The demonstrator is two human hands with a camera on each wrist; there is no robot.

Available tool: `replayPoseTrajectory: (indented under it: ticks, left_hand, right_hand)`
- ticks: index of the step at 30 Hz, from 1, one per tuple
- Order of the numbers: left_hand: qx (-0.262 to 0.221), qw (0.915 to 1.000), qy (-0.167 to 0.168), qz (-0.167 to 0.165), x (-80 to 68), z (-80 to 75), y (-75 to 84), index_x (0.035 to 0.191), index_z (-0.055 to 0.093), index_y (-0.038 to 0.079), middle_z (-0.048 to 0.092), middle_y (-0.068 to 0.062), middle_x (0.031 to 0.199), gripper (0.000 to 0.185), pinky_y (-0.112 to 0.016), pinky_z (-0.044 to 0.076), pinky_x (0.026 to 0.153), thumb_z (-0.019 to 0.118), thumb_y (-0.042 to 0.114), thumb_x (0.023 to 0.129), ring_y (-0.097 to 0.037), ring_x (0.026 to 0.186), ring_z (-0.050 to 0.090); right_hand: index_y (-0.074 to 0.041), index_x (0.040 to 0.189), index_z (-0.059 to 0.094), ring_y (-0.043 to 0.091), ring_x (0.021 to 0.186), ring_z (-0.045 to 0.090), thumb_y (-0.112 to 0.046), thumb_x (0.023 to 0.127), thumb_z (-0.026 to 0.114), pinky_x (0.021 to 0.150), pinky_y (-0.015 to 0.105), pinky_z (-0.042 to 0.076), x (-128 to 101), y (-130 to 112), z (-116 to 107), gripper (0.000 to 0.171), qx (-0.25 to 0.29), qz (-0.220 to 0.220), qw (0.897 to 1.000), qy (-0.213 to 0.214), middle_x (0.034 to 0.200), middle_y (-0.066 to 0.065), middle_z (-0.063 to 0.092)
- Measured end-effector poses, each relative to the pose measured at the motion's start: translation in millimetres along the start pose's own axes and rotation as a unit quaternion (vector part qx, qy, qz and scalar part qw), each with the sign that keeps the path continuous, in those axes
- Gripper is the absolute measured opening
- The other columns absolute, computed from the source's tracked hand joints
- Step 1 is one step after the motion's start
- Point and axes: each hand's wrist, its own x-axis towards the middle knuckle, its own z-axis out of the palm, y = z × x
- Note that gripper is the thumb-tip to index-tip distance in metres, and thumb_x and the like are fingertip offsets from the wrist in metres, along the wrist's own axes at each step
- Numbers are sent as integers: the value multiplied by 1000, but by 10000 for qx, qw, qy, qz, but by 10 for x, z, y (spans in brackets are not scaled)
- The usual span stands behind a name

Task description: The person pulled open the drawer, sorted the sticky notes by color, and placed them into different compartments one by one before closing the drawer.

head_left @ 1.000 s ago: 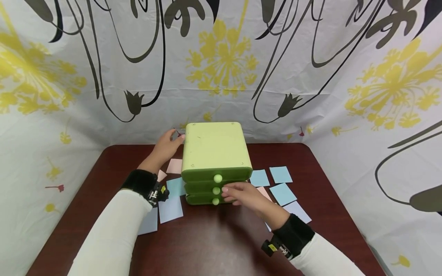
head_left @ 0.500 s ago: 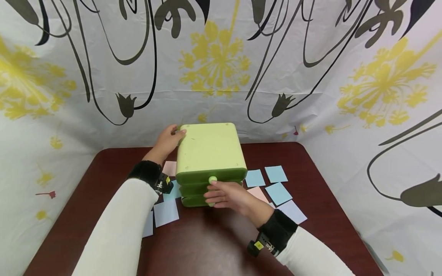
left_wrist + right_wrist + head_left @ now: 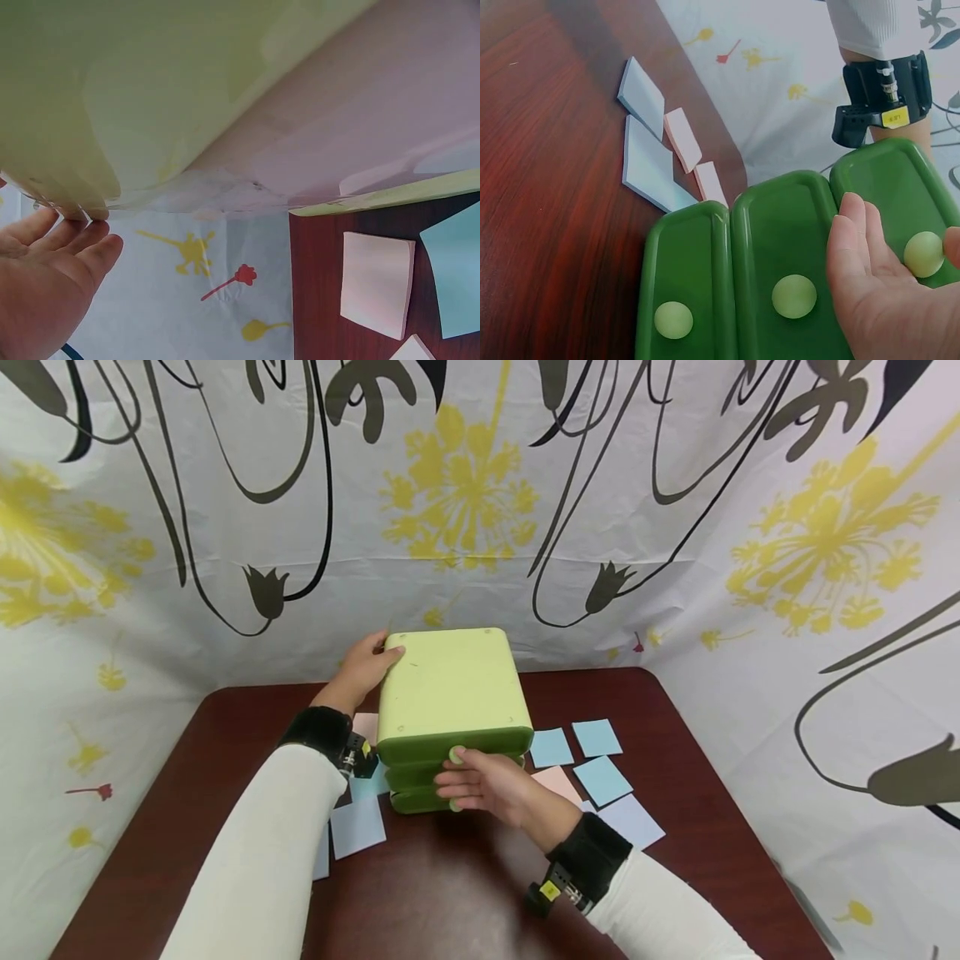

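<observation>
A drawer cabinet [image 3: 453,685] with a pale yellow-green top and dark green drawer fronts stands mid-table. My left hand [image 3: 363,670] grips its far left corner, thumb on the top edge. In the left wrist view the left fingertips [image 3: 91,234] touch the cabinet's shiny side. At the front, my right hand [image 3: 498,787] is at the top drawer; its thumb and index finger take the round green knob [image 3: 924,254] between them. The other right fingers stretch across the middle drawer front [image 3: 780,225], beside its knob [image 3: 794,296]. All drawer fronts look shut.
Blue notes [image 3: 597,737] and a pink note [image 3: 557,783] lie right of the cabinet on the dark red table [image 3: 420,902]. More notes, including a pale blue one [image 3: 358,827], lie on its left. A patterned cloth [image 3: 465,577] hangs behind and at the sides.
My right hand has moved up from the middle knob to the top knob. My left hand has come in onto the cabinet's corner. The head view has shifted slightly.
</observation>
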Motion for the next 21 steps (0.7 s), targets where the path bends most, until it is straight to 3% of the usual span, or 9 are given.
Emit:
replayPoseTrajectory:
  ticks: [13,21]
  left_hand:
    - [274,9994,-171,87,33,-74,-32,152,30,13,34,-13,152,62,-46,34,110,51,37,100,-31,138,34]
    - [260,9995,-169,58,35,-67,-55,154,26,13,31,-13,154,65,-47,34,110,51,39,99,-31,140,32]
  right_hand:
    - [11,135,44,26,112,63,-31,103,43,93,34,51,57,42,26,53,207,26,9995,216,130,26,57]
    - [11,132,47,26,110,64,-32,102,45,96,37,50,-7,70,60,52,232,-23,9994,271,125,24,60]
